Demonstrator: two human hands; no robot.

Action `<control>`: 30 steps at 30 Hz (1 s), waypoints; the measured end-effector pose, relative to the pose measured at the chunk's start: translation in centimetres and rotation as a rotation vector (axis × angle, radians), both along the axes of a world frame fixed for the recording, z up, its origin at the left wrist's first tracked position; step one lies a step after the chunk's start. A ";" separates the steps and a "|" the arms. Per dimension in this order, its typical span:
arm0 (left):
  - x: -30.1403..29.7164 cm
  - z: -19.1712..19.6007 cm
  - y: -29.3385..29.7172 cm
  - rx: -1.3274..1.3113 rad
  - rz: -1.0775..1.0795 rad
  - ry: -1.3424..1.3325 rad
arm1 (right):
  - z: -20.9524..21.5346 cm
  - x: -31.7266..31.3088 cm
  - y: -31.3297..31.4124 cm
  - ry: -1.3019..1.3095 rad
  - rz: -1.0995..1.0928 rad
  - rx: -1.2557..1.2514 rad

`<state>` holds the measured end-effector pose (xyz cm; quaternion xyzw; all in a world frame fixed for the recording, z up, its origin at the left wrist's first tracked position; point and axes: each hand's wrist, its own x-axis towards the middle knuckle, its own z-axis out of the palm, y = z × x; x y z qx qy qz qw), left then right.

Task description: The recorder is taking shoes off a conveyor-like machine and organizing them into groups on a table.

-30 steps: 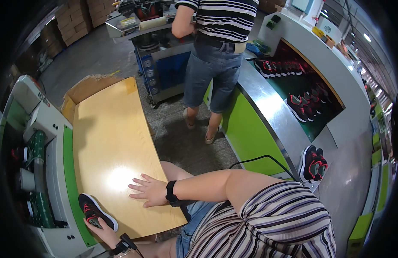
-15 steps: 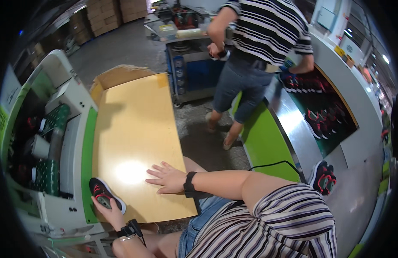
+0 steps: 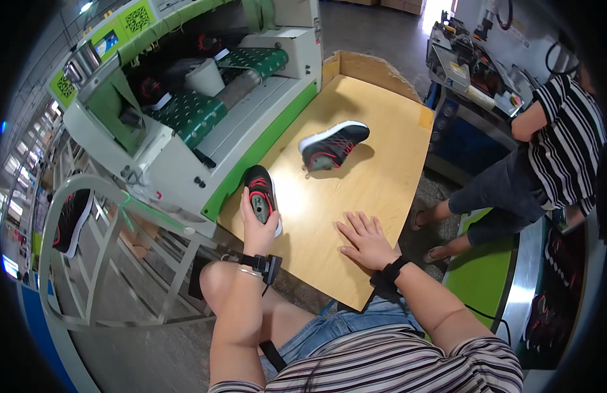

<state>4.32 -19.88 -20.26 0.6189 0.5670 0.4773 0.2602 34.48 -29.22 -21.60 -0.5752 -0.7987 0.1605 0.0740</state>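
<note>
My left hand [image 3: 256, 229] is closed around the heel end of a black sneaker [image 3: 256, 178] with red laces, a white sole and a grey-green insert inside. This shoe rests at the left edge of the pale wooden board [image 3: 316, 242], beside the machine. Farther up the board is a second black sneaker [image 3: 335, 145], tilted on its side, with its shadow to the right; whether it touches the board I cannot tell. My right hand [image 3: 369, 243] lies flat near the board's right edge, fingers spread, holding nothing.
A machine with a green dotted conveyor belt [image 3: 185, 118] stands along the board's left. A metal frame [image 3: 107, 262] rises at lower left, near another sneaker [image 3: 73, 223]. At right, a co-worker in a striped shirt [image 3: 569, 131] stands by a green-sided conveyor [image 3: 480, 275] carrying shoes.
The view has swung left, showing more of the machine. A second sneaker now appears over the board. My left hand keeps its sneaker, and my right hand stays flat on the board.
</note>
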 end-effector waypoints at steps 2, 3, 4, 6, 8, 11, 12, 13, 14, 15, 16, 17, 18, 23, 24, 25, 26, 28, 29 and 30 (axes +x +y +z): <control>0.2 0.1 0.0 0.008 0.016 0.004 | 0.3 0.0 0.0 -0.001 -0.002 -0.018; 0.4 0.2 0.0 0.014 0.018 0.006 | 0.1 0.1 0.1 0.009 -0.001 0.005; 0.5 0.1 0.0 0.014 0.019 0.006 | -0.1 0.3 0.1 0.019 0.000 0.028; 0.6 0.0 -0.1 0.014 0.024 0.005 | 0.5 0.5 0.3 0.022 0.016 0.022; 0.8 0.0 -0.1 0.026 0.047 0.023 | 2.8 0.8 1.8 0.006 0.041 -0.030; 0.8 0.1 -0.2 0.039 0.077 0.028 | 1.4 2.8 7.1 0.306 -0.143 -0.012; 0.8 0.1 -0.2 0.044 0.091 0.023 | 0.8 3.6 9.5 0.370 -0.223 0.041; 1.0 0.0 -0.2 0.047 0.095 0.021 | 0.1 4.7 12.0 0.430 -0.306 0.094; 1.2 0.1 -0.1 0.051 0.097 0.021 | -0.8 6.1 14.7 0.403 -0.375 0.189; 1.5 0.1 0.1 0.058 0.094 0.020 | -1.3 7.2 17.0 0.375 -0.448 0.288; 1.5 0.0 0.3 0.071 0.093 0.026 | -1.2 7.4 19.1 0.334 -0.512 0.300; 1.4 -0.2 0.4 0.083 0.093 0.032 | -1.0 7.4 20.8 0.293 -0.577 0.310; 1.3 -0.3 0.4 0.095 0.096 0.040 | -0.5 6.9 21.9 0.253 -0.638 0.319; 1.3 -0.5 0.3 0.084 0.102 0.032 | 1.5 4.6 22.9 0.453 -0.433 0.188; 1.2 -0.5 0.2 0.081 0.104 0.032 | 2.2 3.9 22.3 0.537 -0.380 0.154; 1.0 -0.4 0.1 0.080 0.117 0.038 | 2.8 2.5 21.1 0.564 -0.307 0.277; 0.9 -0.3 0.0 0.080 0.129 0.044 | 3.8 1.5 20.3 0.583 -0.287 0.262; 1.0 -0.3 -0.3 0.075 0.130 0.051 | 7.6 -0.2 17.6 0.621 -0.272 0.241; 1.3 -0.2 -0.1 0.079 0.125 0.050 | 8.5 -0.4 17.0 0.677 -0.249 0.288; 1.3 -0.1 0.0 0.085 0.125 0.050 | 9.5 -0.6 16.6 0.715 -0.206 0.310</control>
